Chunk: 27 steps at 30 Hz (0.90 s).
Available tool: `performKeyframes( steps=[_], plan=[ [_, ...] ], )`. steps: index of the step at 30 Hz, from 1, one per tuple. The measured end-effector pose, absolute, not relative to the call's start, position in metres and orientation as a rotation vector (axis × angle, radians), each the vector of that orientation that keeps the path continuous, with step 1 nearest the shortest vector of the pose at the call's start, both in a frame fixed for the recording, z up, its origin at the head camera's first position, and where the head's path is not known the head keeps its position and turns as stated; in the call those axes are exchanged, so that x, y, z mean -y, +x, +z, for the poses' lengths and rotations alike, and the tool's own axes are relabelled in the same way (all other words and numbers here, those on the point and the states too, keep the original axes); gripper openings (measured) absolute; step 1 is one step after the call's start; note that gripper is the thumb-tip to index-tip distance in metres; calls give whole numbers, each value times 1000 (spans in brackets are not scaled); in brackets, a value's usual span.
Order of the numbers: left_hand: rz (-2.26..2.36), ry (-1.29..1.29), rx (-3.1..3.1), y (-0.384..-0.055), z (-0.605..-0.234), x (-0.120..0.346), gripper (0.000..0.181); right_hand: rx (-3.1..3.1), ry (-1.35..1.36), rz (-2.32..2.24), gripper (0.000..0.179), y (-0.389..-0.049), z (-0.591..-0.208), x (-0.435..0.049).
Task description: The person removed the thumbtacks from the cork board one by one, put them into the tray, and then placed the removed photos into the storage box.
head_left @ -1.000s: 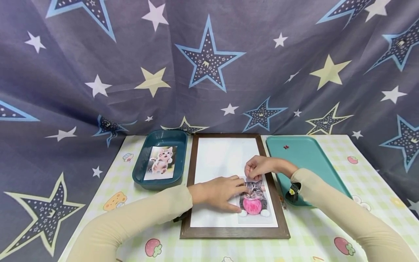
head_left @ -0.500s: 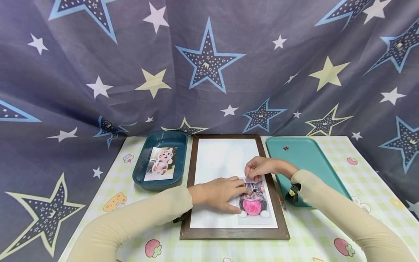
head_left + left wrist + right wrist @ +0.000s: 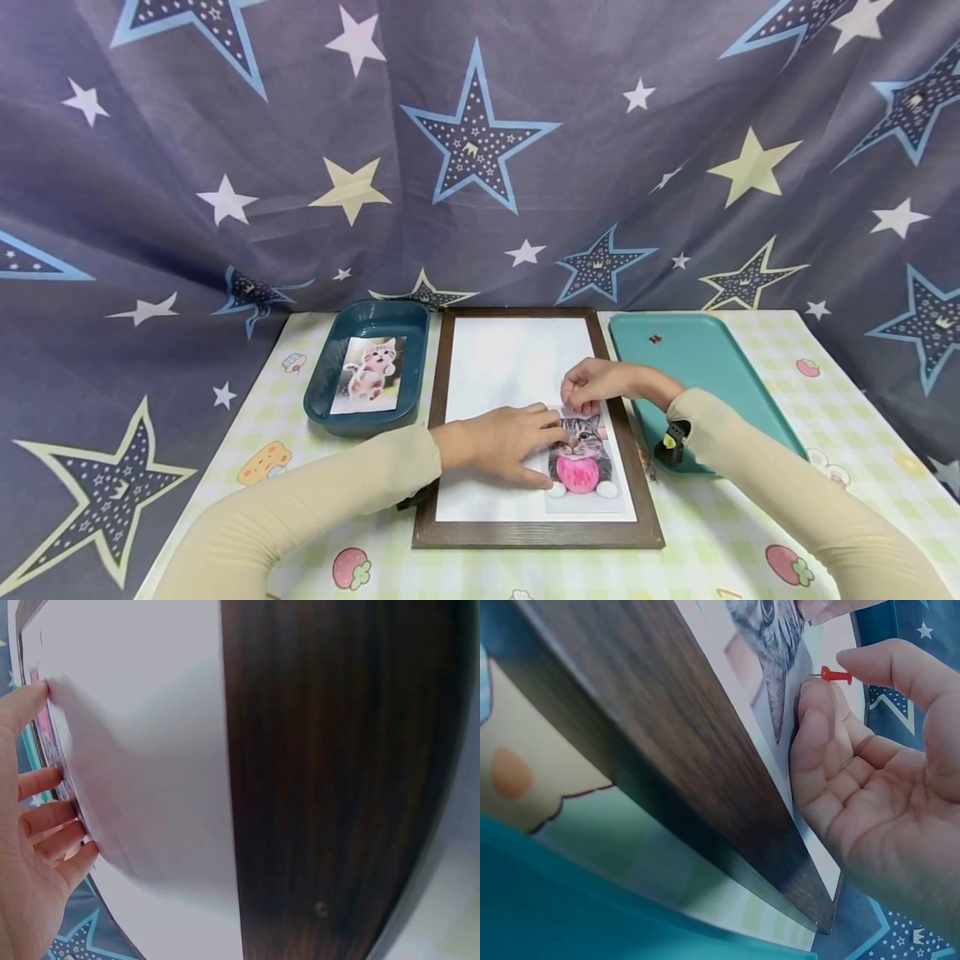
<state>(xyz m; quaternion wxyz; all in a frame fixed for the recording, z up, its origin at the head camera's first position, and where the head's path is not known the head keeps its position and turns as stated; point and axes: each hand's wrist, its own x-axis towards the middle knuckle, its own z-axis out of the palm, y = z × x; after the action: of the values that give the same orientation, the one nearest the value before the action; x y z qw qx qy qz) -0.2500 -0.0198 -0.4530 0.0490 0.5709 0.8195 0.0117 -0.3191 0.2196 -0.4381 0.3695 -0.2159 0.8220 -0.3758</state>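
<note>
A cat photo with a pink ball [image 3: 579,477] lies at the lower right of a white board [image 3: 495,358] in a brown wooden frame [image 3: 540,535]. My left hand [image 3: 506,442] rests flat across the photo's left edge, fingers spread. At the photo's top edge is my right hand [image 3: 596,383]. Its thumb and index finger pinch a red push pin [image 3: 835,674], whose needle points at the photo in the right wrist view. From the head, the fingers hide that pin. In the left wrist view, the left fingertips [image 3: 79,862] touch the board and photo.
Left of the frame stands a dark teal basin [image 3: 318,392] holding a kitten photo [image 3: 369,373]. To the right, a green tray [image 3: 720,367] carries something small and red [image 3: 656,339]. A checked tablecloth [image 3: 480,575] covers the table; a star-patterned curtain [image 3: 585,158] hangs behind.
</note>
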Motion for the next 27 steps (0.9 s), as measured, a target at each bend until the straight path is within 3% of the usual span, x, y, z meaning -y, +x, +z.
performKeyframes(
  steps=[27],
  plan=[
    [34,1727,-2508,-248,-451,20,70,-2068,-578,-1049,11,-318,-440,-225]
  ],
)
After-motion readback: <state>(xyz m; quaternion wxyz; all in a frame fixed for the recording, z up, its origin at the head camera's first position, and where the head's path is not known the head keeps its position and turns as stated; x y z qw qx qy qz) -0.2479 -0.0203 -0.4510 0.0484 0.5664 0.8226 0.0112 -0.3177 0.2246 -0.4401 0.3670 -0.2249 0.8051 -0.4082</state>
